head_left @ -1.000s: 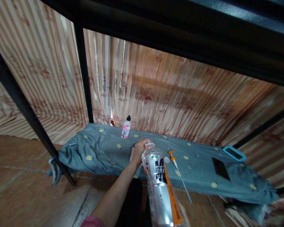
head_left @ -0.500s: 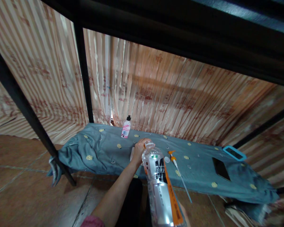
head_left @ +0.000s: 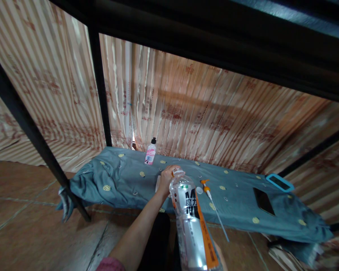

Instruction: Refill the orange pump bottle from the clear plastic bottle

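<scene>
At lower center of the frame, large clear bottle (head_left: 193,226) with silver, black and orange label; tilted, with base toward the bottom edge and neck toward the center. Right hand (head_left: 220,256) along lower right side of bottle, mostly concealed; impossible to tell finger closure. Left hand (head_left: 167,178) beside bottle neck, fingers bent near the mouth; impossible to tell whether closed on anything, contact being partly hidden. Whitish object (head_left: 157,184) at left edge of left hand, shape mostly obscured. Pink sleeve (head_left: 110,264) at bottom, left of center. Just right of bottle neck, small pale disc (head_left: 199,190), then pump (head_left: 206,190) with orange head, lying with tube angled toward lower right and projecting past edge of blue-gray cloth (head_left: 237,212). Left of center, standing on cloth, small bottle (head_left: 150,153) with pink label and black cap. Toward right of frame, dark flat phone-like slab (head_left: 263,201); farther right, blue-rimmed item (head_left: 280,183). Across background, striped curtain (head_left: 175,94) behind black bars (head_left: 101,90).
</scene>
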### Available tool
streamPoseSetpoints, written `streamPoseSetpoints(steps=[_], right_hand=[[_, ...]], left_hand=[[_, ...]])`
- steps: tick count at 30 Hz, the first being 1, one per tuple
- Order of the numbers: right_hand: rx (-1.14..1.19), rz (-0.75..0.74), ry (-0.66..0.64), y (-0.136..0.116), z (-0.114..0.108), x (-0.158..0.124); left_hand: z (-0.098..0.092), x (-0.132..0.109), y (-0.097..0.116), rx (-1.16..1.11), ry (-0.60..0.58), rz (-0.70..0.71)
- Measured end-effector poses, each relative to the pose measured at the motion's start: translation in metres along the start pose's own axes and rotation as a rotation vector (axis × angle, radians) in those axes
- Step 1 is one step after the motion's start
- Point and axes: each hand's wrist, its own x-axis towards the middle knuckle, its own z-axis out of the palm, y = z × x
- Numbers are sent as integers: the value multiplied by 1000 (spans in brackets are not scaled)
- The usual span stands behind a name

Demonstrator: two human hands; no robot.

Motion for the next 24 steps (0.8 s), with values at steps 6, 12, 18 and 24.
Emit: streamPoseSetpoints(steps=[6, 12, 18, 24], right_hand=[[0, -3, -11, 3, 0, 2], [7, 26, -13, 2, 0, 1], [7, 42, -14, -5, 2, -5], [-17, 40, -34, -12, 8, -8]], left_hand=[[0, 0, 1, 7, 5, -20], [0, -1, -1, 13, 5, 10], [1, 0, -3, -3, 11, 28], [0, -1, -1, -10, 25, 13]])
